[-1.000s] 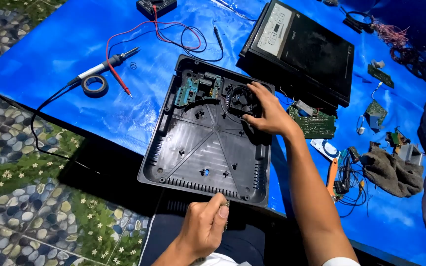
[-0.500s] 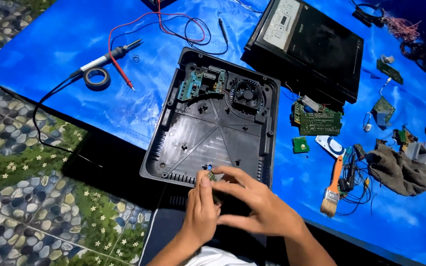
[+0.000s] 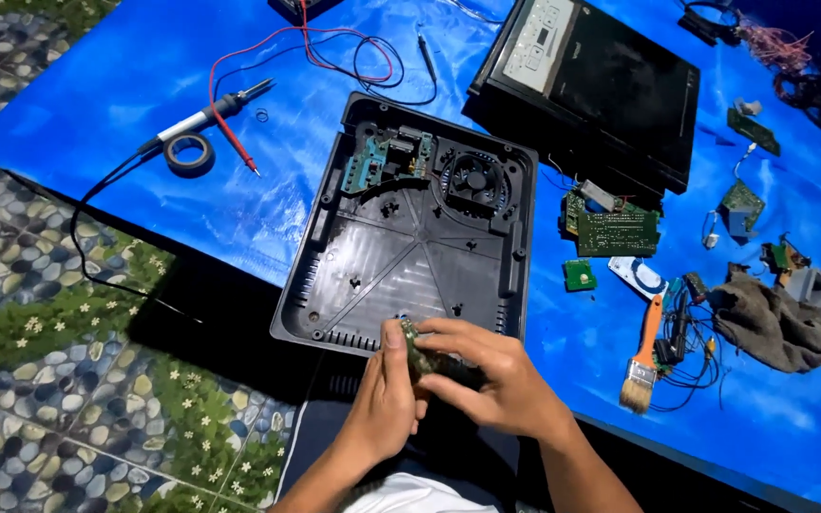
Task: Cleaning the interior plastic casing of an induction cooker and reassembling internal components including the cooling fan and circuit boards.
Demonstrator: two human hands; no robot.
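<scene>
left hand, right hand, gripping small circuit board, black casing

Fingers hide most of the small green part.

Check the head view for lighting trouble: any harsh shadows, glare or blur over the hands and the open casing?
Head view: hard sunlight, sharp overall. A dark shadow covers the near edge of the black casing and the ground below it. The left hand and right hand are lit, but the small part between them is too small to identify. Bright sheen on the blue tarp.
</scene>
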